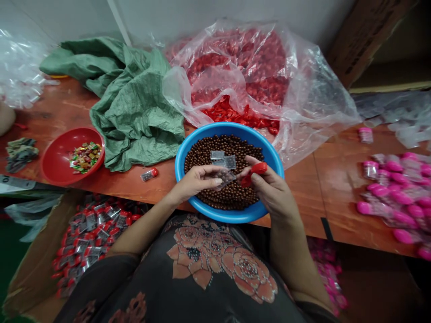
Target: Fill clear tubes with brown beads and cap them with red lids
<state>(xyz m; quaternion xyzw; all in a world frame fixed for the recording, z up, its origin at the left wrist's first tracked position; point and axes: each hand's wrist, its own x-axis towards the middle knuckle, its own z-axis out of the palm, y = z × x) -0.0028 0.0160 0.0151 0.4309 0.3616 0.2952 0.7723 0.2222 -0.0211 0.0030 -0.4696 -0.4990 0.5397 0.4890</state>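
Note:
A blue basin [232, 216] full of small brown balls [232, 197] stands at the table's front edge. Over it, my left hand [204, 180] pinches a small clear container [226, 176] between thumb and fingers; what is inside it is hard to make out. Close by on the right, my right hand [269, 181] is closed on a red cap [258, 168], with more red showing below it at the fingers. Two clear boxes, one of them at the back [217, 155] and the other beside it [230, 162], lie on the balls.
Behind the basin is a plastic bag [303, 85] of red pieces [232, 112]. A green sack [134, 103], a red bowl [50, 157] of wrapped candies and a red-capped container [149, 174] lie left. Pink-capped containers [400, 193] cover the right. A carton [37, 264] stands below left.

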